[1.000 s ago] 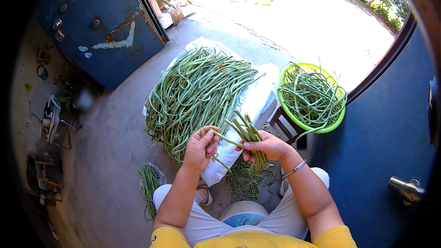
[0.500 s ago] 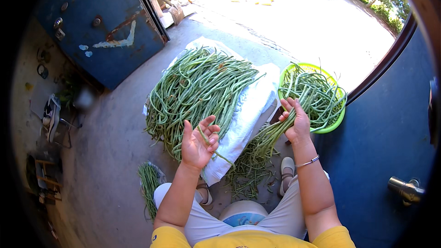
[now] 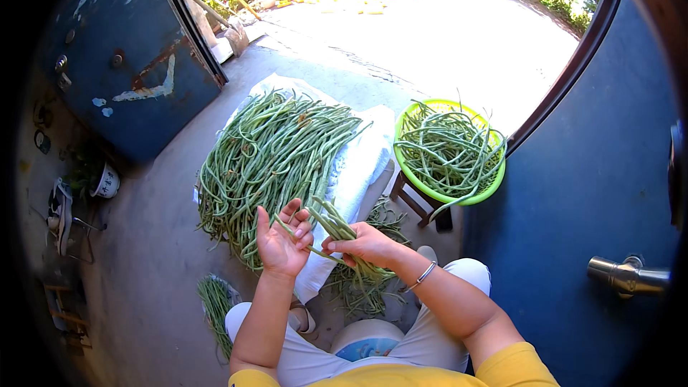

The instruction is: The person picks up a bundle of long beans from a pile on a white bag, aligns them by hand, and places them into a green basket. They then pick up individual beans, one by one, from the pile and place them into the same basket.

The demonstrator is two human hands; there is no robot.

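My right hand grips a bunch of long green beans that sticks up and to the left in front of my knees. My left hand is beside it, palm up and fingers spread, with one thin bean lying across its fingers. Just beyond both hands lies a big heap of long beans on a white cloth. A lime green basin holding more beans stands on a small stool to the right.
A blue metal door stands open at the left and another blue door with a metal handle at the right. A small bean bundle and loose beans lie on the concrete floor by my legs. Clutter lines the left wall.
My right hand has come back from the green basin to the middle with a bunch of beans. My left hand stays open and has shifted slightly towards it.
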